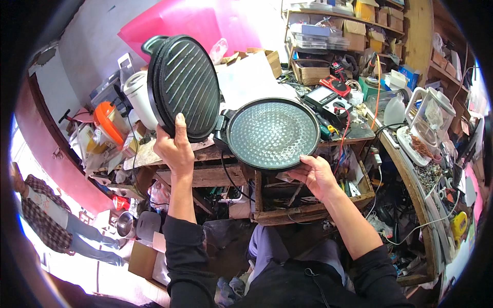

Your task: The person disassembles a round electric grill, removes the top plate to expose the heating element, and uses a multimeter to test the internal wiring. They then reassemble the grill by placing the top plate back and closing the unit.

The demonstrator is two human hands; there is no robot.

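Observation:
I hold a round electric griddle, opened out flat at its hinge (222, 126). Its ridged black lid plate (187, 84) stands raised on the left, with a greenish handle (153, 45) at the far edge. To the right lies the dimpled dark lower plate (272, 132), shiny under the light. My left hand (175, 149) grips the lid's near edge, thumb on the ridged face. My right hand (317, 175) pinches the near right rim of the lower plate, thumb on top and fingers underneath. Below the hinge hangs a black cord (226, 169).
Below the griddle an open wooden drawer (313, 208) juts out. A red multimeter (335, 85), a grey meter box (328, 97) and cables crowd the bench. White and orange containers (110, 120) stand left, a blender jug (431, 110) right. Another person (56, 218) stands far left.

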